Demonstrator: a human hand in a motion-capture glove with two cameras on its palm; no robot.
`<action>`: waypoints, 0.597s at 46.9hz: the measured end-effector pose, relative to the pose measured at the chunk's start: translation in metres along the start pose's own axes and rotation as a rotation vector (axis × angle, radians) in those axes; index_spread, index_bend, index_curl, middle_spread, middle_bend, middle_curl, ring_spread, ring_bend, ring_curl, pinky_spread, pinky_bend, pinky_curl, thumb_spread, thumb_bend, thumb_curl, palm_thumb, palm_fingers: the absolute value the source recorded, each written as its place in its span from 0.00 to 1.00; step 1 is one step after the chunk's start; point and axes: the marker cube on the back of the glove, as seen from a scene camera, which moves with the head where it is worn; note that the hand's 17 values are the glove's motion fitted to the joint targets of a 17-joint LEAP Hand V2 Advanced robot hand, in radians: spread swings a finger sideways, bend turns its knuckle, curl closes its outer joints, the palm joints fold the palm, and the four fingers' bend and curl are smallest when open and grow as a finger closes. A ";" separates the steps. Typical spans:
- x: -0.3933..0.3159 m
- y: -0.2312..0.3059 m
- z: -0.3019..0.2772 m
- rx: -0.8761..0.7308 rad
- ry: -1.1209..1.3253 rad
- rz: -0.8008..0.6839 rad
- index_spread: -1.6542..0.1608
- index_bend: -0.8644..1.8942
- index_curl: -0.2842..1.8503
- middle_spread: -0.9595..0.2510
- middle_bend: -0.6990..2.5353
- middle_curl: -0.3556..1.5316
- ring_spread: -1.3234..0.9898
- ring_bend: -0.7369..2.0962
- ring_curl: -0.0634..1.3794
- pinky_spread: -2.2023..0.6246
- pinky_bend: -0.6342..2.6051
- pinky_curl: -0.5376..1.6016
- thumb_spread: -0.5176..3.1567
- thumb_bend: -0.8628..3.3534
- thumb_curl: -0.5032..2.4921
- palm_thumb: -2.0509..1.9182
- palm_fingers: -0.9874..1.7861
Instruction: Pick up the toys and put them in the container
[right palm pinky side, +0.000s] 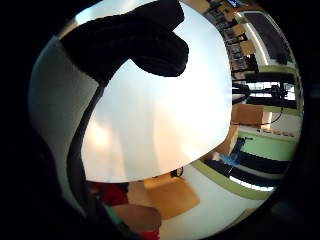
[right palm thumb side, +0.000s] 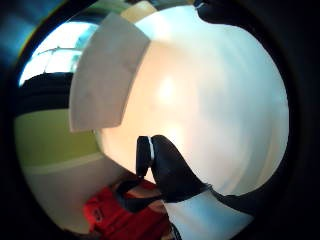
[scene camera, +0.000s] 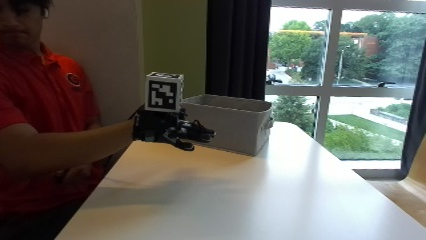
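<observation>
My gloved right hand (scene camera: 174, 132) hovers a little above the white table (scene camera: 253, 195), just in front of the near left corner of the grey fabric container (scene camera: 233, 122). Its fingers point toward the container, loosely curled, and hold nothing. In the little finger side palm view the black fingers (right palm pinky side: 135, 40) arch over the bare tabletop (right palm pinky side: 160, 120). The thumb side palm view shows the thumb (right palm thumb side: 170, 172) over the table beside the container's wall (right palm thumb side: 107, 75). No toy shows in any view. The container's inside is hidden.
The container stands at the table's far left, near a wall and a dark curtain (scene camera: 237, 47). A large window (scene camera: 346, 75) lies behind the table. The person in a red shirt (scene camera: 40, 115) sits at the table's left end.
</observation>
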 end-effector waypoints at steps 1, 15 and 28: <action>-0.002 0.000 -0.001 0.002 0.006 0.003 0.73 0.38 0.32 0.76 0.27 0.35 0.57 0.32 0.18 0.81 0.47 0.40 0.43 0.19 0.25 0.51 0.33; -0.030 0.003 -0.014 0.019 -0.056 -0.046 0.72 0.38 0.32 0.76 0.27 0.34 0.57 0.32 0.18 0.81 0.46 0.40 0.43 0.19 0.25 0.51 0.33; -0.022 0.006 -0.017 0.025 -0.055 -0.047 0.72 0.39 0.33 0.76 0.27 0.34 0.57 0.32 0.18 0.81 0.46 0.40 0.44 0.19 0.25 0.51 0.34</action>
